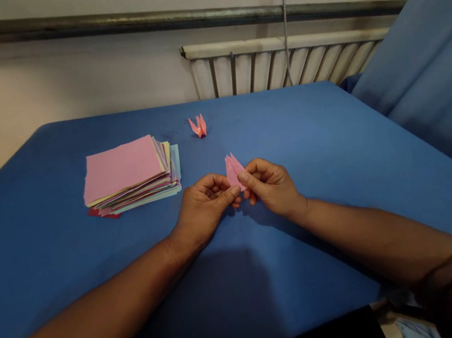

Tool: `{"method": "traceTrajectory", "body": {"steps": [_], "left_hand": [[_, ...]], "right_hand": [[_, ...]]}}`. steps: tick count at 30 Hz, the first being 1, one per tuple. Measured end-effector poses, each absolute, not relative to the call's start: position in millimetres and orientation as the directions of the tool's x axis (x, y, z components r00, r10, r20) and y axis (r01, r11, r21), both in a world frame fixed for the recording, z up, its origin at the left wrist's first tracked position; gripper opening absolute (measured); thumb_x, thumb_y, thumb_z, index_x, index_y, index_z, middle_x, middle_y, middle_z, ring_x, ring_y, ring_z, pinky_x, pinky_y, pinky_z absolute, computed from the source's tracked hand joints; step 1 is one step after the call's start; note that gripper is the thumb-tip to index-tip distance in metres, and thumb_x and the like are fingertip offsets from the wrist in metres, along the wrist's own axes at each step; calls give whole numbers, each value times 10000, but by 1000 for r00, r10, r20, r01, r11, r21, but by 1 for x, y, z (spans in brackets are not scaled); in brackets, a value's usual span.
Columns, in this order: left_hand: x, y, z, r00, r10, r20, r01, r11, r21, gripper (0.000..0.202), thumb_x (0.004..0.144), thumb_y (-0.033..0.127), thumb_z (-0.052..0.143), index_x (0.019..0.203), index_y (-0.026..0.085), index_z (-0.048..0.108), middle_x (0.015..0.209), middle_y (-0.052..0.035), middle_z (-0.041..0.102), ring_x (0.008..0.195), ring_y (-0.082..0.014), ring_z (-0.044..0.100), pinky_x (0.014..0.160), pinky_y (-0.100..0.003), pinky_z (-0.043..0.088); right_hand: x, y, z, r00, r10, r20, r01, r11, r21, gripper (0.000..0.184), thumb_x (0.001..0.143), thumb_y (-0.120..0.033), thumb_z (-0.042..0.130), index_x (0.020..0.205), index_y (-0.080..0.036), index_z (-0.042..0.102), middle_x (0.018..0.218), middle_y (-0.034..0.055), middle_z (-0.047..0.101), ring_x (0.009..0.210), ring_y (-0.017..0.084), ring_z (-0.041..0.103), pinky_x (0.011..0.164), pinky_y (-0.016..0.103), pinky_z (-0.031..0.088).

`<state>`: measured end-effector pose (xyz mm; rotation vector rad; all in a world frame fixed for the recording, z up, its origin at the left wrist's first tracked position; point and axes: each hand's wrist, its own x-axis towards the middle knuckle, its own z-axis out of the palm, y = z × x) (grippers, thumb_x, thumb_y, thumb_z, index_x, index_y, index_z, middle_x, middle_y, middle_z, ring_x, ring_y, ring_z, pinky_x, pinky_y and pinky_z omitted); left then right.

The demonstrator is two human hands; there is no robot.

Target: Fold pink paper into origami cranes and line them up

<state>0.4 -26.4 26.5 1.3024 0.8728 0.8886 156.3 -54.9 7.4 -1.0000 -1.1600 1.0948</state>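
A small folded pink paper piece (233, 169) stands up between my two hands above the blue table (312, 136). My left hand (206, 203) pinches its lower left with thumb and fingers closed. My right hand (270, 183) pinches its lower right edge, fingers curled. Both forearms rest on the table. The bottom of the paper is hidden behind my fingers.
A stack of coloured paper sheets (128, 174), pink on top, lies to the left of my hands. A finished small orange-pink folded figure (198, 126) sits farther back. A radiator (281, 63) and wall stand behind the table; blue fabric (435, 68) rises at the right.
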Motion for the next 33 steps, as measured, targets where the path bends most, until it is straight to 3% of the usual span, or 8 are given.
{"method": "traceTrajectory", "body": {"steps": [5,11,17,24,27,33], "left_hand": [[0,-25,24,419,906,-55,-56,86,995,223,761,336,778,787,156,649,673,-6,698,589,-118,643,614,-250,533],[0,-24,24,402,915,-36,-96,81,992,300,631,283,877,736,149,630,642,22,663,571,-110,634,607,-240,533],[-1,-23,26,445,888,-113,-157,202,967,299,635,283,878,750,141,642,678,-8,692,601,-126,657,612,-247,545],[-1,-16,20,357,930,-83,-190,160,969,315,616,254,891,788,140,653,678,9,690,614,-110,663,639,-226,545],[0,-15,18,348,931,-107,-184,180,966,321,620,269,890,801,142,657,698,2,705,633,-113,673,654,-227,545],[0,-19,20,366,920,-143,-174,219,960,308,629,269,884,790,141,654,679,-3,702,622,-121,666,634,-242,542]], "right_hand": [[154,-52,7,89,986,142,-171,156,-973,435,763,-605,720,707,-204,560,513,-61,609,384,64,512,390,189,411],[153,-52,7,53,988,142,-184,150,-971,412,768,-579,732,717,-202,575,516,-62,611,394,68,526,395,190,419],[157,-49,5,-34,996,83,-303,68,-951,404,753,-564,752,727,-202,574,538,-59,642,397,71,547,405,192,441],[159,-45,-3,-90,995,51,-326,19,-945,359,695,-477,831,771,-196,619,645,-27,713,525,91,642,497,203,499],[160,-45,-4,-84,996,-3,-363,-34,-931,358,693,-468,836,725,-190,613,639,-16,718,527,97,652,491,200,496],[162,-45,-2,-85,996,16,-458,-25,-889,323,712,-429,831,720,-204,600,624,-40,698,507,89,624,507,210,507]]}}
